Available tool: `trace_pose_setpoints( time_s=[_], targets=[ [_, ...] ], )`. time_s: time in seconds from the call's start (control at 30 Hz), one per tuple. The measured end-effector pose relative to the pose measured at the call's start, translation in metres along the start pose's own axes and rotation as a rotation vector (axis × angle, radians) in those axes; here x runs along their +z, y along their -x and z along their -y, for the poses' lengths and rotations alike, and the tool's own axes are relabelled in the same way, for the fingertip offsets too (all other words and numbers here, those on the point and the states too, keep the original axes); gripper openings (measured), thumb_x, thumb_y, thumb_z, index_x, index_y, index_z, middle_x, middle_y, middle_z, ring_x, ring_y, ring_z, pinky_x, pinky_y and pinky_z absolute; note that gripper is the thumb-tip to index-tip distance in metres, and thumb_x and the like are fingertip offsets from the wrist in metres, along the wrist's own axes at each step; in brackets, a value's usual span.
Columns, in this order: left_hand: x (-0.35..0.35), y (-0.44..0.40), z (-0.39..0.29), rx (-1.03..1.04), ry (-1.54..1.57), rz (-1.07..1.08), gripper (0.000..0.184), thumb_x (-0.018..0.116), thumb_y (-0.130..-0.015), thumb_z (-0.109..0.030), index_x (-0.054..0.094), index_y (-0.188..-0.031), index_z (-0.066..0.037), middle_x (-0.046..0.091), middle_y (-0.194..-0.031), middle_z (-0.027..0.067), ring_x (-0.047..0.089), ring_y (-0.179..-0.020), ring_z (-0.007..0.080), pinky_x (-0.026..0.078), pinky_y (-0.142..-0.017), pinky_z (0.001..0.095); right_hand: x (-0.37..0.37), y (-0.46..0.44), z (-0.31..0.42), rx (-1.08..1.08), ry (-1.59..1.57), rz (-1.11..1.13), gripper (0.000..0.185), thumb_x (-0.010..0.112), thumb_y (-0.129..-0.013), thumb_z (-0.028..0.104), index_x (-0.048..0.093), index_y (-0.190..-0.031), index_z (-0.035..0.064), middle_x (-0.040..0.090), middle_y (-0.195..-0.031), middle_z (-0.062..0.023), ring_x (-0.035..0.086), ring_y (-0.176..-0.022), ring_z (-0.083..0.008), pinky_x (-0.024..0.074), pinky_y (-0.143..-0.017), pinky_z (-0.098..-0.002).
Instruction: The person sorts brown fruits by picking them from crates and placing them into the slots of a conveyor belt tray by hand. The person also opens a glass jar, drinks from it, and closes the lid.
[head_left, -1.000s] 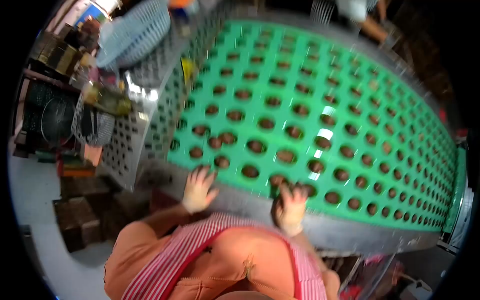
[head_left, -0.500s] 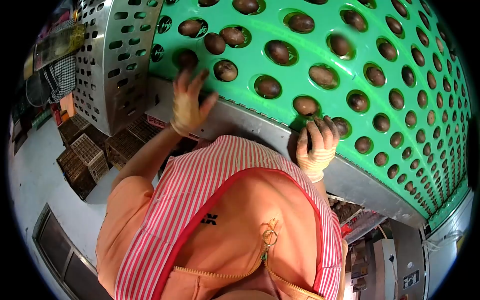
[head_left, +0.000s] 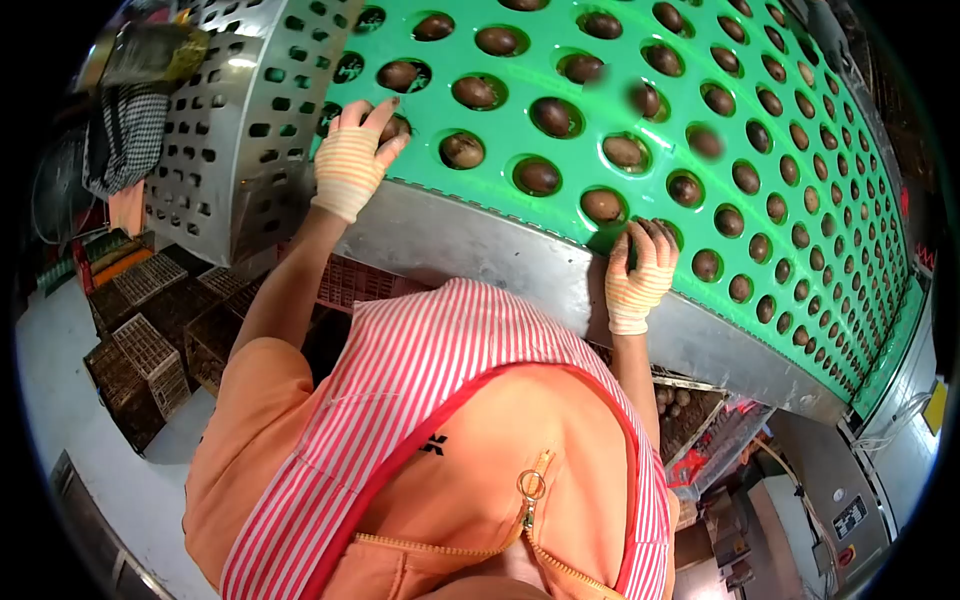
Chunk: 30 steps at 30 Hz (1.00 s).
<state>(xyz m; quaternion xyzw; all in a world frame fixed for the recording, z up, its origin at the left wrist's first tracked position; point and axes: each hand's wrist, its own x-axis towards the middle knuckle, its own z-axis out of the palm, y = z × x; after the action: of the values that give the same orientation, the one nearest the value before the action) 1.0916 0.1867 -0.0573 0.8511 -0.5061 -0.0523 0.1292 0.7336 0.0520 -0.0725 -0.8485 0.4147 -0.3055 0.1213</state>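
Note:
A green sheet (head_left: 560, 200) with rows of oval pockets holds dark brown eggs (head_left: 462, 150). At its near left corner my left hand (head_left: 350, 160), in a pale striped glove with bare fingertips, spreads its thumb and fingers about one egg (head_left: 394, 128). That egg is partly hidden and sits at a pocket. Farther right, my right hand (head_left: 640, 275) lies over the sheet's near edge with bent, slightly parted fingers. An egg pocket beneath those fingers is mostly covered. Just left of them is a lighter brown egg (head_left: 603, 205) in its pocket.
A perforated metal guard (head_left: 225, 130) stands at the left end of the sheet. The metal frame (head_left: 480, 235) runs along the near edge. Plastic crates (head_left: 150, 360) are stacked on the floor at left. A checked cloth (head_left: 130, 135) hangs beyond the guard.
My left hand has moved up and left onto the egg at the corner. An egg lying loose between pockets no longer shows there. My right hand stays at the edge; the view has shifted.

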Motion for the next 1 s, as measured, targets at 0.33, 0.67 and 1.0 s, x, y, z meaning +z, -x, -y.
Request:
trace_pose_setpoints(
  time_s=[0.33, 0.67, 1.0],
  targets=[
    [0.017, -0.003, 0.038, -0.056, -0.016, -0.070, 0.038, 0.057, -0.092, -0.032, 0.059, -0.127, -0.014, 0.054, -0.119, 0.0119, 0.050, -0.108, 0.0341, 0.043, -0.093, 0.0458, 0.003, 0.011, -0.002, -0.053, 0.123, -0.092, 0.024, 0.069, -0.078, 0.006, 0.063, -0.101, 0.0070, 0.062, -0.106, -0.0121, 0.056, -0.103, -0.0351, 0.0462, -0.091, -0.0467],
    [0.032, -0.134, 0.025, 0.105, -0.598, 0.134, 0.028, 0.046, -0.091, -0.016, 0.061, -0.115, -0.010, 0.062, -0.115, 0.0101, 0.057, -0.110, 0.0293, 0.025, -0.113, 0.0524, 0.005, 0.039, 0.010, 0.067, 0.100, -0.121, 0.022, 0.068, -0.079, 0.012, 0.065, -0.100, 0.0058, 0.060, -0.106, -0.0163, 0.052, -0.108, -0.0390, 0.0417, -0.097, -0.0482],
    [0.002, -0.075, -0.004, 0.024, -0.120, 0.268, 0.032, 0.057, -0.090, -0.024, 0.057, -0.118, -0.010, 0.053, -0.121, 0.0169, 0.056, -0.110, 0.0348, 0.050, -0.090, 0.0440, 0.002, 0.065, 0.024, 0.040, 0.073, -0.113, 0.022, 0.070, -0.075, 0.010, 0.065, -0.097, 0.0071, 0.061, -0.105, -0.0143, 0.054, -0.103, -0.0367, 0.0441, -0.091, -0.0479]
  ],
)
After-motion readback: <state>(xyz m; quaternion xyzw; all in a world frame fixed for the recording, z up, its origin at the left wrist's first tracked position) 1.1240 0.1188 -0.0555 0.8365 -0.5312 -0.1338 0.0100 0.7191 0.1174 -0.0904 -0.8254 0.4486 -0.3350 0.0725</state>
